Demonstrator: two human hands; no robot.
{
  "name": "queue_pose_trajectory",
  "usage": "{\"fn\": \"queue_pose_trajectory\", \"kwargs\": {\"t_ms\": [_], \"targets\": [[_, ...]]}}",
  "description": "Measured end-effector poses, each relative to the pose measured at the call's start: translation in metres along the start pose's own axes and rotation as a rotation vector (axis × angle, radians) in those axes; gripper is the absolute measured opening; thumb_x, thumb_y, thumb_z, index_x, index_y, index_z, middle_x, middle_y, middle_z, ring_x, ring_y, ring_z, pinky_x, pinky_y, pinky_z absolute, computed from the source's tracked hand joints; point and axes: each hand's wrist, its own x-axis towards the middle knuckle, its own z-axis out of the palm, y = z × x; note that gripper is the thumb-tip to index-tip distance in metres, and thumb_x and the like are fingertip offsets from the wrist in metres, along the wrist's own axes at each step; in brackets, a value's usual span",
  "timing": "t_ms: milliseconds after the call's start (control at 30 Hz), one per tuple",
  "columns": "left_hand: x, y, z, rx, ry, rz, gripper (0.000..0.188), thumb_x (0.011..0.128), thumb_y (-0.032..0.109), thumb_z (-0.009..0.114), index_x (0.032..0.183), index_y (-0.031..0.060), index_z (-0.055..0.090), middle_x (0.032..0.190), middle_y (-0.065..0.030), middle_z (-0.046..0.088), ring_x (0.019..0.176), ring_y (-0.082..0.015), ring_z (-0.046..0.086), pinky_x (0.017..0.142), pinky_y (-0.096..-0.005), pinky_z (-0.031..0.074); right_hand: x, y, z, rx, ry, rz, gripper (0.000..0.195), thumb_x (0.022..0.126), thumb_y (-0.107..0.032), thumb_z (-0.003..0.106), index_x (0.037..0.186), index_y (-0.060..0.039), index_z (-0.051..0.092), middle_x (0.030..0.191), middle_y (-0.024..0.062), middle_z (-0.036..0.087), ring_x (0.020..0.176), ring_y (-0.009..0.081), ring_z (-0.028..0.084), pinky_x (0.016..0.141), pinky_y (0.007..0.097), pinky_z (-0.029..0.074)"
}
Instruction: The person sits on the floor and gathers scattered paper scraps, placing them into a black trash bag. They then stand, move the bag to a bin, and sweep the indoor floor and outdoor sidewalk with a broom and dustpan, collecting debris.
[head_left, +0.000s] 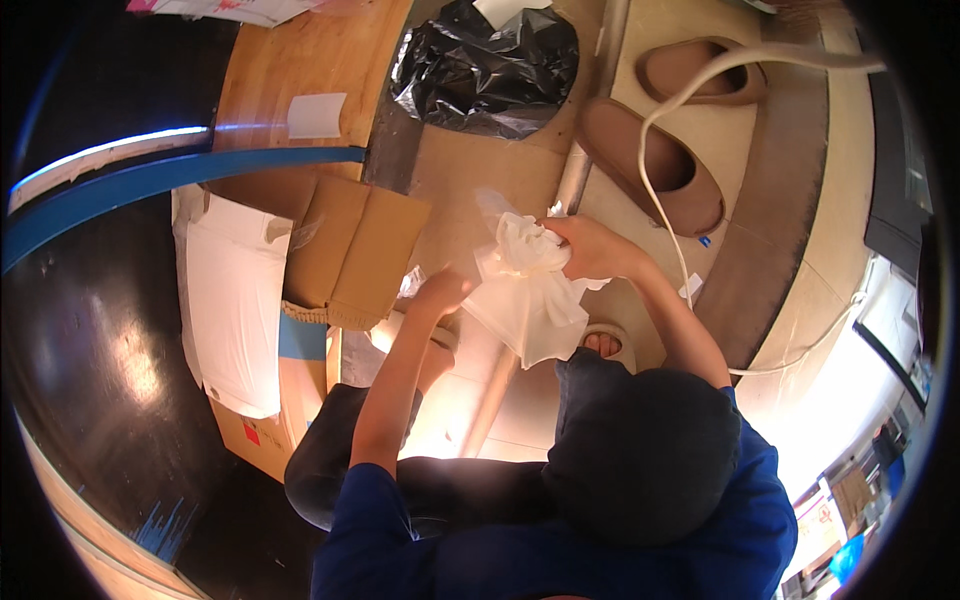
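My right hand (596, 247) grips the upper part of a bunched, translucent white sheet (536, 300), thin plastic or paper. Its lower part hangs down in loose folds between my knees. Close to the sheet's left edge is my left hand (444, 291), fingers curled and slightly blurred; whether it pinches the edge cannot be made out. A small piece of clear crumpled plastic (412, 281) lies just beyond that hand. To its left stands a cardboard box (352, 251) with its flaps folded out. White wrapping (236, 300) lies against the box's left side.
A black plastic bag (487, 71) lines a round bin ahead of me. Brown slip-on shoes (652, 165) rest on the floor to the right, with a white cable (646, 150) looping past them. A blue edge strip (187, 176) borders the left side. White paper (316, 115) lies on a wooden surface (300, 60).
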Motion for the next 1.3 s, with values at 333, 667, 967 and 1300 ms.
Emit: {"fn": "queue_pose_trajectory", "kwargs": {"t_ms": [333, 667, 967, 1300], "targets": [[0.115, 0.176, -0.261, 0.071, 0.835, 0.371, 0.072, 0.071, 0.011, 0.068, 0.134, 0.0205, 0.033, 0.145, -0.0217, 0.014, 0.11, -0.04, 0.05, 0.081, -0.0423, 0.048, -0.029, -0.012, -0.014, -0.049, 0.079, -0.031, 0.046, 0.053, 0.001, 0.061, 0.099, 0.0008, 0.056, 0.085, 0.0166, 0.062, 0.081, 0.0299, 0.06, 0.074, 0.0338, 0.046], [0.068, 0.078, -0.11, 0.432, 0.461, 0.226, 0.023, 0.079, 0.004, 0.049, 0.101, 0.0023, 0.053, 0.093, -0.0148, 0.055, 0.085, -0.0317, 0.059, 0.072, -0.0407, 0.049, -0.049, -0.039, -0.029, 0.014, 0.136, -0.053, 0.044, 0.058, -0.004, 0.068, 0.1, -0.0009, 0.056, 0.083, 0.0115, 0.062, 0.078, 0.0233, 0.058, 0.074, 0.031, 0.045], [0.026, 0.074, -0.177, -0.403, 0.548, 0.128, 0.032, 0.073, -0.008, 0.05, 0.1, 0.0054, 0.062, 0.083, -0.0111, 0.063, 0.065, -0.0124, 0.061, 0.063, -0.0276, 0.049, 0.029, -0.021, -0.033, -0.507, 0.091, -0.029, 0.046, 0.049, 0.003, 0.066, 0.095, 0.0024, 0.06, 0.134, 0.0202, 0.025, 0.099, 0.0362, 0.052, 0.083, 0.0354, 0.045], [0.091, 0.03, -0.145, 0.113, 0.511, -0.125, 0.024, 0.08, 0.001, 0.049, 0.104, -0.0006, 0.052, 0.116, -0.024, 0.049, 0.099, -0.0383, 0.055, 0.082, -0.0437, 0.047, 0.208, 0.061, 0.021, -1.1, -0.002, -0.022, 0.055, 0.052, -0.004, 0.072, 0.106, -0.0061, 0.064, 0.118, 0.0114, 0.053, 0.083, 0.0238, 0.062, 0.067, 0.0353, 0.052]]}}
